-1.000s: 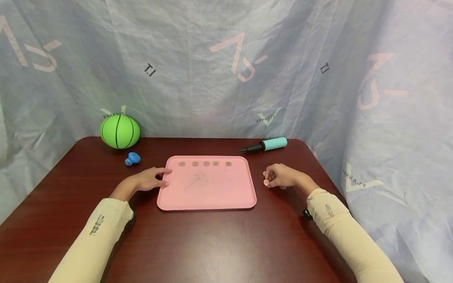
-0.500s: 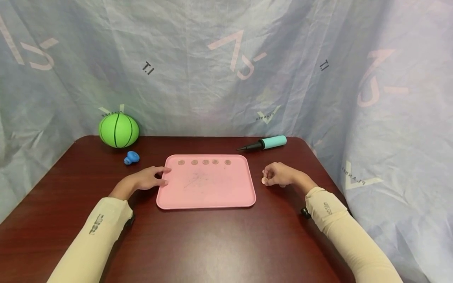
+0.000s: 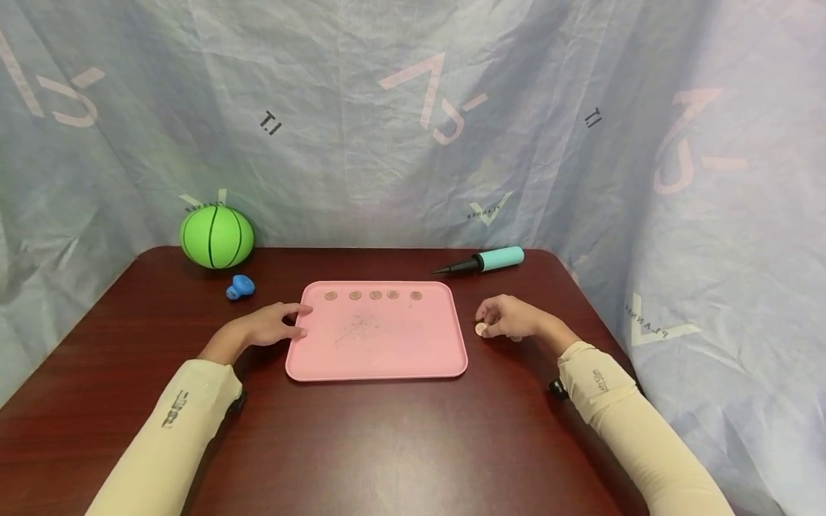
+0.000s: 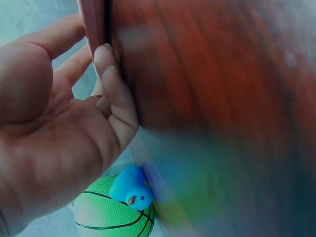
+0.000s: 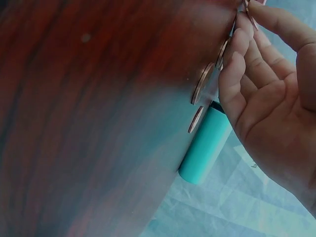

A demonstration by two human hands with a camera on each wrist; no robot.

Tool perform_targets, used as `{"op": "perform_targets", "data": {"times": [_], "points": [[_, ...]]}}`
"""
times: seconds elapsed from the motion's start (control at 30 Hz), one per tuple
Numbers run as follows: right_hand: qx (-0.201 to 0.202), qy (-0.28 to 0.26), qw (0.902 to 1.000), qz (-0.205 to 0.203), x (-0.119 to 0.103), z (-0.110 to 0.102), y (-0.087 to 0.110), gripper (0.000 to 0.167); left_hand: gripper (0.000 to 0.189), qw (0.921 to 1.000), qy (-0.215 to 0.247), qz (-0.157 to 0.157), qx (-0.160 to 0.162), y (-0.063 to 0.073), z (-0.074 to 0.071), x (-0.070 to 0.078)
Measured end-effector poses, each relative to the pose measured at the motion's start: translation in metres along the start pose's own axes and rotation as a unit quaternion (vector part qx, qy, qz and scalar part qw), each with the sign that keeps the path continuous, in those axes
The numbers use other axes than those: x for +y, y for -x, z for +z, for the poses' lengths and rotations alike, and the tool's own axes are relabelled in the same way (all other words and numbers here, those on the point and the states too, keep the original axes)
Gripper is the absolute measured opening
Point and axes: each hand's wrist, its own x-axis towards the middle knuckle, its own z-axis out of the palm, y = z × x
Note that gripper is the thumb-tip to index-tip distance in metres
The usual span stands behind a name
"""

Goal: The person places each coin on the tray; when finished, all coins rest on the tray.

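Note:
My left hand (image 3: 267,327) grips the left rim of a pink tray (image 3: 387,351), its thumb over the edge; the left wrist view shows the other fingers curled against the rim's side. Several coins (image 3: 376,295) lie in a row along the tray's far side. Just right of the tray, my right hand (image 3: 514,317) pinches a coin (image 3: 480,329) between thumb and fingers, low over the table. Beneath that hand, the right wrist view shows more coins (image 5: 201,84) on the tabletop, partly hidden by the fingers.
On the dark red table (image 3: 387,437), a hand pump (image 3: 500,259) with a turquoise barrel lies at the back right. A green ball (image 3: 217,238) and a blue toy duck (image 3: 241,287) are at the back left. Grey cloth (image 3: 348,143) hangs behind the table.
My right hand has shifted slightly left toward the tray, and the coin between its fingertips now shows more of its face. My left hand stays on the tray rim.

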Motion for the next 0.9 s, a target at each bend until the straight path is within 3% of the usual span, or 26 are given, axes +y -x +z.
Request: {"op": "perform_targets", "data": {"times": [0.1,0.9], "points": [[-0.008,-0.011,0.9999,0.000,-0.0010,-0.0002,0.0002,0.027,0.061,1.0000,0.001,0.004,0.000,-0.0004,-0.0001,-0.0004],[-0.017,0.005,0.9998,-0.003,-0.0027,0.0009,0.0001,0.017,0.061,1.0000,0.000,0.004,-0.003,-0.0007,0.0016,0.0021]]}}
